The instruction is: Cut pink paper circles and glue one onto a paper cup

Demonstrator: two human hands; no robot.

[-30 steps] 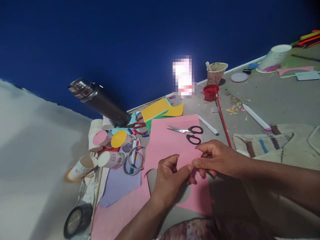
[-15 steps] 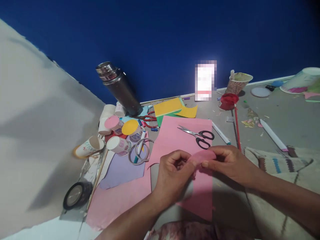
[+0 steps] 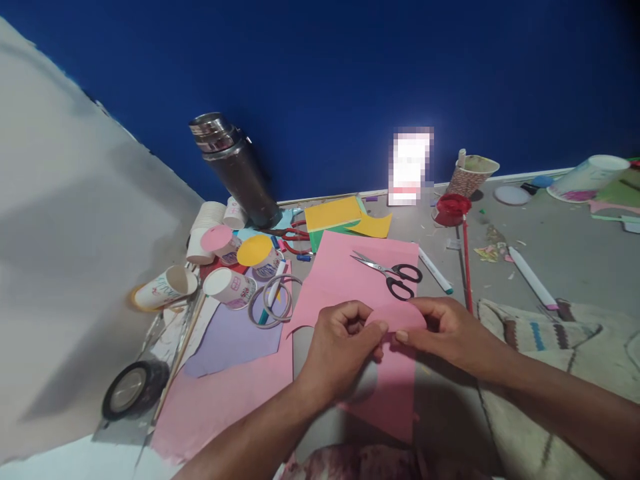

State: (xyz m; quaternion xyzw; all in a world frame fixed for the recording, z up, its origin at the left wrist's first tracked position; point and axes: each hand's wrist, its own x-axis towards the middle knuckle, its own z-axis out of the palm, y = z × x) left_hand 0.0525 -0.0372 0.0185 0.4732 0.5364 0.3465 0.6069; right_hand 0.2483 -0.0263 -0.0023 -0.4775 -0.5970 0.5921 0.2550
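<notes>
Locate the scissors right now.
Head view, just right of centre: the scissors lie on the pink sheet, beyond the right hand, left of the teal-ended marker.

The left hand [image 3: 345,347] and right hand [image 3: 445,327] cover parts of the pink piece [image 3: 397,315]; the left also hides some of the sheet [image 3: 345,280]. The right forearm [image 3: 555,390] and cloth [image 3: 600,373] are cut off at the right, the left forearm [image 3: 250,423] below. Pixelation blots out the panel [image 3: 410,163]; the scraps [image 3: 490,253] are too small to tell.

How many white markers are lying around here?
3: a teal-ended marker beside the scissors, a pink-ended marker farther right, a third marker over the purple paper. More may be hidden.
</notes>
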